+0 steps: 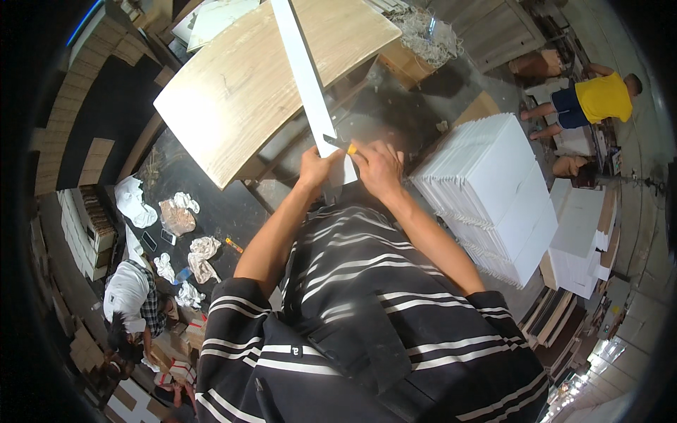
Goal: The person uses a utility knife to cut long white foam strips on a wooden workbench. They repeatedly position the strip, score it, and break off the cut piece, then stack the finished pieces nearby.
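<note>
Trimming the white strip (305,77): left hand (316,167) clenches it, right hand (379,168) grasps a yellow cutter (351,149) at 12 o'clock; steadiness needed.

A furniture workshop: stacked white panels (493,190), wooden tabletop (261,77), scattered boards

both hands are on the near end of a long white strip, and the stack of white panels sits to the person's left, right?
Not quite. The stack of white panels sits to the person's right, not the left, as the head view shows. The rest holds: the left hand and right hand are both on the near end of the long white strip.
</note>
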A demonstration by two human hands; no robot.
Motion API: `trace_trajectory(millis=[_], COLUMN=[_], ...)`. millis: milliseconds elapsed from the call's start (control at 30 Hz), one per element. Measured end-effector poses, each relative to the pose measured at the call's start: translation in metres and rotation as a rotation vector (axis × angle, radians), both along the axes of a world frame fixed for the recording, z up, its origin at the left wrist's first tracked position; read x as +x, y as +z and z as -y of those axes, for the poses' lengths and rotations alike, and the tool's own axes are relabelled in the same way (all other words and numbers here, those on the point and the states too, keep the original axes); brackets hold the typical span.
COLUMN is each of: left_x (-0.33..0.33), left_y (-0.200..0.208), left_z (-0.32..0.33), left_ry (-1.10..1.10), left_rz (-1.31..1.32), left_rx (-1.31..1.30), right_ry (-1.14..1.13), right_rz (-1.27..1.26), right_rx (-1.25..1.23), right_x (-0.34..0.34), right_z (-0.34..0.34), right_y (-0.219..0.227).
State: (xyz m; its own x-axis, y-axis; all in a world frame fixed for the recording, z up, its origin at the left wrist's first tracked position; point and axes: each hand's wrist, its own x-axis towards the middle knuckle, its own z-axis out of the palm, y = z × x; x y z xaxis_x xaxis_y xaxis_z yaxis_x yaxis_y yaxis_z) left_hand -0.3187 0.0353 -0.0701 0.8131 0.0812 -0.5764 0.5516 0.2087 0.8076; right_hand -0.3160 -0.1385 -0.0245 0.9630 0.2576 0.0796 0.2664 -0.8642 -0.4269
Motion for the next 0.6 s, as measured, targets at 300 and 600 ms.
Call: trace_trajectory(millis=[300, 600], left_x=[-0.005, -0.009], left_y=[-0.009, -0.014], left_z=[-0.010, -0.018], left_ry=[-0.069, -0.048], left_rz=[0.021, 0.101], left_rx=[-0.057, -0.120], right_ry=[0.053, 0.037], right_rz=[0.083, 0.117], right_rx=[-0.022, -0.059], right_x=[0.007, 0.028], right_z=[-0.007, -0.039], right_y=[-0.001, -0.005])
